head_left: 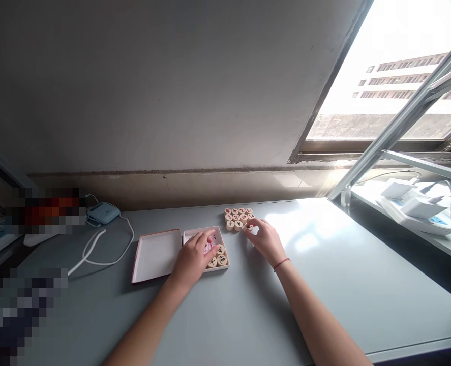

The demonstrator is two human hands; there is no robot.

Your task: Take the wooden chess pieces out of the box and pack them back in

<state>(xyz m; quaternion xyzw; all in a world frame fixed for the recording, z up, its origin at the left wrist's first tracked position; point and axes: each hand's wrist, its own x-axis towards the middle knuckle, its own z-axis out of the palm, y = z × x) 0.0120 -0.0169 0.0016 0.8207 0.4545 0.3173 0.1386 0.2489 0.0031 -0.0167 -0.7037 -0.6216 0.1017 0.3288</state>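
Note:
My right hand (267, 243) pinches a round wooden Chinese chess piece (248, 227) between thumb and fingers, at the near right corner of a block of pieces. The other chess pieces (236, 217) lie face up in close rows, with red characters at the back and black ones in the front row. My left hand (195, 254) reaches over the open box (225, 246), its thumb and fingers apart with nothing between them. A few black-marked pieces (221, 260) sit in the box's near right part. The hand hides the box's left part.
Left of the box lies its white-lined lid (156, 256). A light blue device (103, 212) and a white cable (113, 263) are farther left on the grey table (343, 269). Chargers on a power strip (425, 206) stand on a shelf at the right, behind a metal frame.

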